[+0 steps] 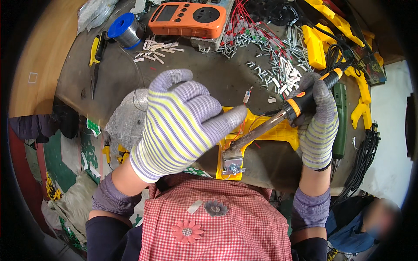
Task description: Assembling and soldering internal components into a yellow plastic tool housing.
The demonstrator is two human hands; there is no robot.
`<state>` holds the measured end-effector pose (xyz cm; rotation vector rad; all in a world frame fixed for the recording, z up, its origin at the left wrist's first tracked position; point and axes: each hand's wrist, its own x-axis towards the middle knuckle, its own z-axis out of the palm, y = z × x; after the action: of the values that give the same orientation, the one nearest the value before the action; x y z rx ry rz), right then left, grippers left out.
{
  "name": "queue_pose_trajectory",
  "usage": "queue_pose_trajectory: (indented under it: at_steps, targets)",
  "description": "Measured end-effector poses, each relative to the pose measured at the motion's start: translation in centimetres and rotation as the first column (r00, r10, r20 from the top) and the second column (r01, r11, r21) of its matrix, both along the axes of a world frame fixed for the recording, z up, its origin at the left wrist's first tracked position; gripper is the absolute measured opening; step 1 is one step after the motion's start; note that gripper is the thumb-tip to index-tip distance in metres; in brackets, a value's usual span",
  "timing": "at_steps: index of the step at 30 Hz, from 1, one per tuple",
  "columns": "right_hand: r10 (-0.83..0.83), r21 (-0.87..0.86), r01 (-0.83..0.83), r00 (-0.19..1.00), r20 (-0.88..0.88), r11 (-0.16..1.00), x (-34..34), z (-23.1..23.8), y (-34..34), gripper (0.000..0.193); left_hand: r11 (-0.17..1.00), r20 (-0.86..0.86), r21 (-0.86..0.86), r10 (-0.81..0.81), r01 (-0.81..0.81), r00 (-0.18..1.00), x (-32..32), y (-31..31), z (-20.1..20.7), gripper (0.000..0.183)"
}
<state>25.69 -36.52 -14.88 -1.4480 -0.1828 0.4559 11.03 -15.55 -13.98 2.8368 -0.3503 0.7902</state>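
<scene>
My right hand (pixel 320 126), in a striped glove, is closed round the black and orange handle of a soldering iron (pixel 261 129). Its metal shaft slants down left to a metal part with a screw (pixel 233 165), set in a yellow plastic shell half (pixel 278 134). Over the shell's left side hovers my left hand (pixel 183 119), also gloved, its fingers curled and one digit reaching right. Close above that fingertip stands a small white piece on a red wire (pixel 247 95). Thin orange-red wires run below the fingertip. Whatever lies under the left fingers is hidden.
Behind stand a solder spool (pixel 126 30) and an orange multimeter (pixel 188 19). Pliers (pixel 95 61) lie left, near bubble wrap (pixel 126 115). Screws (pixel 272 56) and white pieces (pixel 157 50) are scattered about. A green tool (pixel 339 122) and black cables (pixel 363 158) lie right; another person (pixel 359 224) sits beyond.
</scene>
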Motion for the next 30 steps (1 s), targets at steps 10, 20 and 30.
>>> queue_pose_trajectory:
  at_steps: [10,20,30]
  targets:
    - [-0.046,0.106,0.043,0.999,0.027,0.993,-0.2,-0.3,0.3,0.038,0.871,-0.149,-0.487,-0.158,0.066,0.976,0.1,1.5,-0.6,0.012]
    - [-0.07,0.076,0.065,0.995,0.073,0.995,-0.7,-0.2,-0.2,0.043,0.913,-0.342,-0.402,-0.225,0.074,0.912,0.2,1.4,0.9,0.016]
    - [-0.098,0.261,0.08,0.994,0.054,0.962,-0.9,-0.8,-1.4,0.043,0.989,-0.354,-0.128,-0.12,0.079,0.928,-0.6,0.5,1.4,0.016]
